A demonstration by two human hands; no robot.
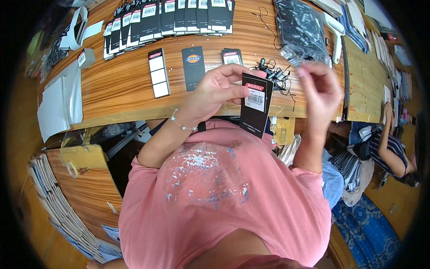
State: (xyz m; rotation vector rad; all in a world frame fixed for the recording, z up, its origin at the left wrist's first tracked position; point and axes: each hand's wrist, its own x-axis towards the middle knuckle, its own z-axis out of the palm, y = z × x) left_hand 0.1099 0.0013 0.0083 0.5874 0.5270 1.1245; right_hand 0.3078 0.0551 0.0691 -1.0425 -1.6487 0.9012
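Observation:
My left hand (219,87) grips a black hang tag (256,119) between thumb and fingers. The tag hangs upright before my chest, with a red band and a white barcode label; its dark edge looks doubled, so there may be more than one. My right hand (321,87) is raised to its right, thumb and forefinger pinched together and blurred by motion. Whatever they hold is too unclear to make out. Just beyond those fingertips lies the gathered mouth of a clear plastic bag (302,29) full of black tag strings. A loose heap of tag strings (274,74) lies behind the held tag.
Rows of finished-looking black tags (148,24) span the table's far side. Nearer lie a label stack (159,74), a black card (193,67) and a small tag pile (232,54). A white scanner (335,33) stands right, papers (56,105) left. Another person (387,148) works far right.

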